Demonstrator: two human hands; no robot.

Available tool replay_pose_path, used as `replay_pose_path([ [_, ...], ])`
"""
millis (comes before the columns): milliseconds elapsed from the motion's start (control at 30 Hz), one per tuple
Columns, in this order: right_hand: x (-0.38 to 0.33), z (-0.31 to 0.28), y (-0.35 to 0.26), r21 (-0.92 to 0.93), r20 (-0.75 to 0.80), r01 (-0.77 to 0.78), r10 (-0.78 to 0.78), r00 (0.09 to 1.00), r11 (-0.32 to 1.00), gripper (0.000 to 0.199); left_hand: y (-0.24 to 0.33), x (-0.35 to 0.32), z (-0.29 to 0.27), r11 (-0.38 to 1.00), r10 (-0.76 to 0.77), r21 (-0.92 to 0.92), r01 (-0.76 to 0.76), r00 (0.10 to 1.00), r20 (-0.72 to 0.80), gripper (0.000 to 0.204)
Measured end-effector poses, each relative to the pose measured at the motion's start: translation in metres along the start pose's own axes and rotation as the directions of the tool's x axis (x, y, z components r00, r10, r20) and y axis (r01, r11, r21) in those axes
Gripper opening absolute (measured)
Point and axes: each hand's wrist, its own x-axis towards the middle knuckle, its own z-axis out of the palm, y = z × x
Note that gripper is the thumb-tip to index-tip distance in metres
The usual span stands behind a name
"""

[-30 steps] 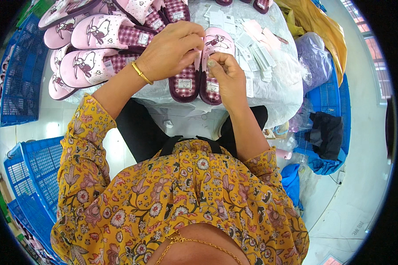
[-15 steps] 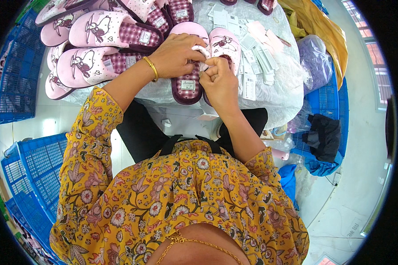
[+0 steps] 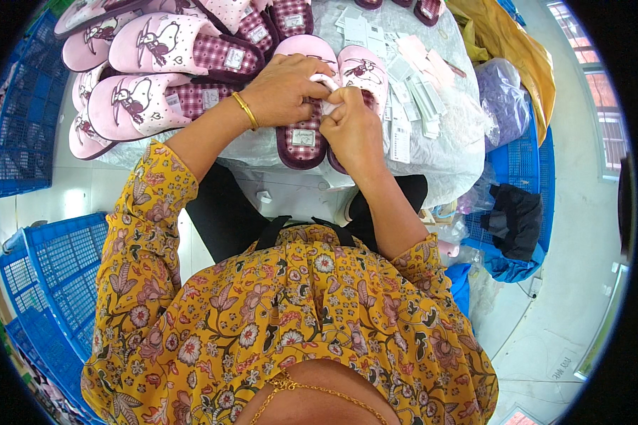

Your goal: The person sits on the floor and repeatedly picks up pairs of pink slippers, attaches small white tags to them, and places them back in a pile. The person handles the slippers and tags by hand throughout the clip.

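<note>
Our left hand [image 3: 285, 91] and right hand [image 3: 354, 131] pinch a small white tag [image 3: 327, 83] over a pink slipper pair [image 3: 306, 134] on the counter [image 3: 446, 152]. The blue crate [image 3: 60, 273] at eight o'clock shows only its mesh.

— What's on the far left of the table?
— A pile of pink slippers [image 3: 156, 78], overlapping.
— And to the right?
— White paper tags [image 3: 411, 106] scattered on clear plastic sheet [image 3: 461, 152], yellow cloth [image 3: 510, 49] beyond.
— On the floor?
— Blue crates [image 3: 57, 276] near left, another blue crate [image 3: 524, 156] right, a dark bundle [image 3: 514, 219] beside it.
</note>
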Motion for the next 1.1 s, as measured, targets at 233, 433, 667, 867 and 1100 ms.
replay_pose_path([
  [233,0.004,0.01,0.001,-0.126,-0.049,0.07,-0.076,0.996,0.99,0.025,-0.003,-0.002,0.006,0.999,-0.002,-0.054,-0.001,0.998,-0.066,0.026],
  [433,0.0,0.013,0.003,-0.115,-0.095,0.103,-0.114,0.989,0.988,0.026,-0.003,0.004,0.004,0.997,-0.029,-0.075,0.029,1.0,0.001,0.015],
  [667,-0.002,0.013,0.005,-0.056,-0.092,0.094,-0.099,0.991,0.994,0.026,-0.009,0.021,0.006,0.995,0.029,0.092,-0.037,0.996,0.08,0.014],
  [867,-0.01,0.0,0.006,0.114,-0.043,0.02,-0.015,0.999,0.993,0.024,0.003,0.028,-0.002,0.973,0.049,0.212,-0.096,0.975,0.217,0.021],
  [1100,-0.067,-0.06,0.023,0.167,0.015,0.069,-0.072,0.997,0.984,0.029,-0.01,0.017,-0.012,0.998,0.065,-0.004,-0.065,0.998,-0.009,0.009],
])
